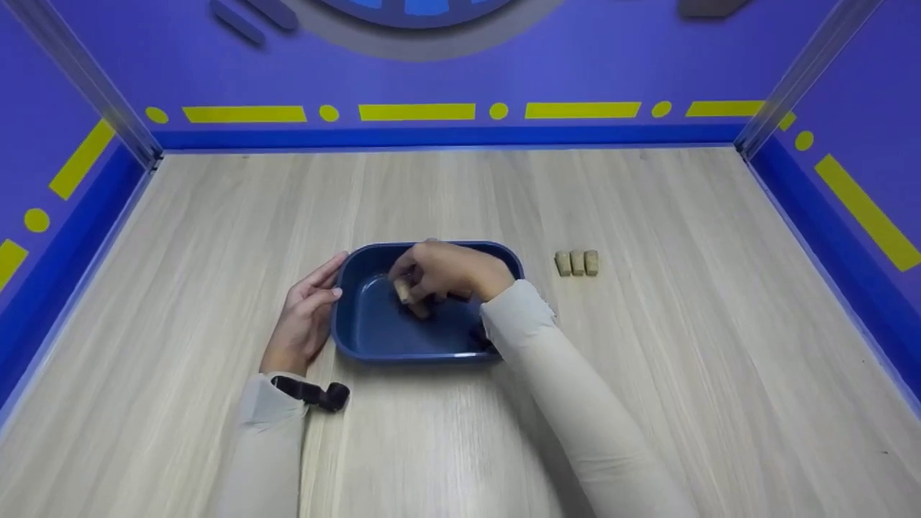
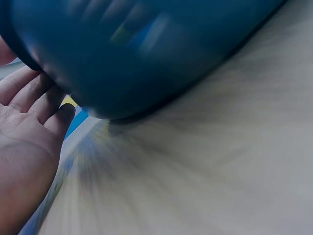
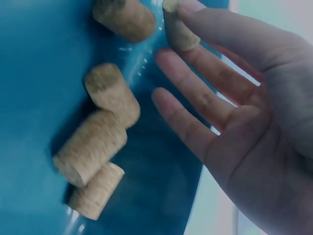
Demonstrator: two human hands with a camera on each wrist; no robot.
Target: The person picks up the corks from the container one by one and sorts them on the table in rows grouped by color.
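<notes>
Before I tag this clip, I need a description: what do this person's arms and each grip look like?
Both sleeves are long and pale off-white. A black strap with a black, rounded device sits on the left one. The left grip and right grip are ungloved.

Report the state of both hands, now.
Left hand: open, touching the side of the blue tub.
Right hand: closed, pinching one cork.

Booth-like workspace | purple printed panels [image 1: 432, 79] | grey corner strips [image 1: 802, 72] | wood-grain tabletop [image 1: 683, 360]
</notes>
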